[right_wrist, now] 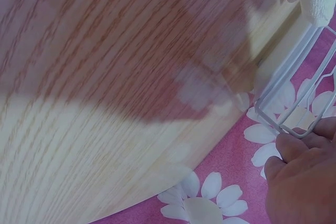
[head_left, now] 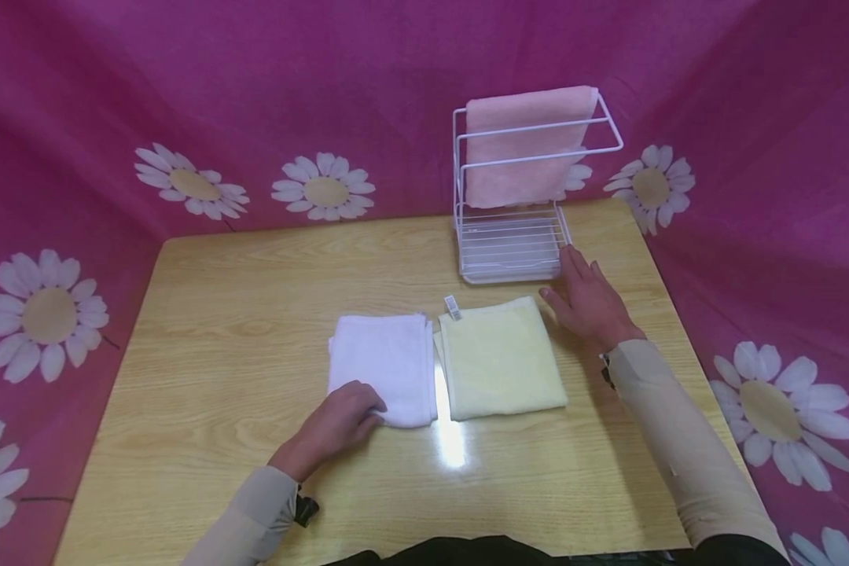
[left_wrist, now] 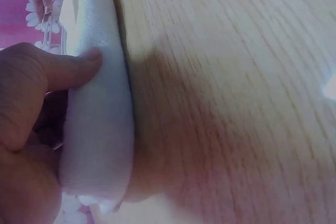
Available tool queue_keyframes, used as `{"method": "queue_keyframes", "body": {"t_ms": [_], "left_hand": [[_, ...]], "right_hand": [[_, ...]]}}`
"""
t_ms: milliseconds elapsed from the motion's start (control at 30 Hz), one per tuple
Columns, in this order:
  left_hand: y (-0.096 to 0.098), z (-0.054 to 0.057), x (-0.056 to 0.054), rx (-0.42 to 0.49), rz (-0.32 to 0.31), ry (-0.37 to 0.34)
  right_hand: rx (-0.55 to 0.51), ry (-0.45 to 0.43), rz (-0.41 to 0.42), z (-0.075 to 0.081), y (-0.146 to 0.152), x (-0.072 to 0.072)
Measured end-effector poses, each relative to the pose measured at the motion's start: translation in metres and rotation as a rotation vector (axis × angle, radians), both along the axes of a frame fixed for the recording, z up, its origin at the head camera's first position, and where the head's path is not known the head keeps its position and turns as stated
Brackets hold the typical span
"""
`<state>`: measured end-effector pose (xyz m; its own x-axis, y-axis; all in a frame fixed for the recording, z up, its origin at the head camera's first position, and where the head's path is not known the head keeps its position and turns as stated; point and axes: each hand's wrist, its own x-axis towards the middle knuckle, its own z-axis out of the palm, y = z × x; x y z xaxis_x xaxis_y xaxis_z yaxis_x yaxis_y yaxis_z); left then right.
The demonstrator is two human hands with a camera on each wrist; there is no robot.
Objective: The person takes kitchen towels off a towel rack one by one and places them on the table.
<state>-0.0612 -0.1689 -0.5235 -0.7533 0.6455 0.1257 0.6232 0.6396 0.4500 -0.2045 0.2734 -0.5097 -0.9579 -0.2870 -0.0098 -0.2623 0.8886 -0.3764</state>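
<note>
A folded white towel lies on the table. My left hand grips its near left corner. In the left wrist view the thumb lies against the towel's rounded fold, with the other fingers partly hidden behind it. Beside the white towel, to the right, lies a folded pale yellow towel with a small tag at its far left corner. My right hand reaches past the yellow towel, fingers extended and touching the right side of a white wire rack at its base. The right wrist view shows the fingertips at the rack's wire.
A pink towel hangs over the rack's upper bars. The rack stands at the back right of the wooden table, with a tray in its base. Magenta cloth with white flowers surrounds the table's back and sides.
</note>
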Motion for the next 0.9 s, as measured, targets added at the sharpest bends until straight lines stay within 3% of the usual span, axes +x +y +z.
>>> {"method": "queue_keyframes", "body": {"t_ms": [267,367,533,733,900], "left_hand": [[0.002,0.016,-0.006,-0.083,-0.033,-0.138],[0.004,0.024,-0.012,-0.102,-0.053,-0.203],[0.011,0.043,-0.026,-0.129,-0.022,-0.282],[0.024,0.067,-0.048,-0.075,0.007,-0.270],[0.039,0.088,-0.068,-0.055,0.001,-0.185]], "right_hand": [[-0.008,-0.001,0.000,0.001,0.001,0.001],[-0.011,0.011,0.007,0.003,0.000,0.001],[-0.002,0.013,0.008,0.005,-0.002,0.000],[0.014,-0.009,-0.007,0.005,-0.001,-0.001],[0.012,-0.017,-0.005,0.004,-0.002,0.000]]}}
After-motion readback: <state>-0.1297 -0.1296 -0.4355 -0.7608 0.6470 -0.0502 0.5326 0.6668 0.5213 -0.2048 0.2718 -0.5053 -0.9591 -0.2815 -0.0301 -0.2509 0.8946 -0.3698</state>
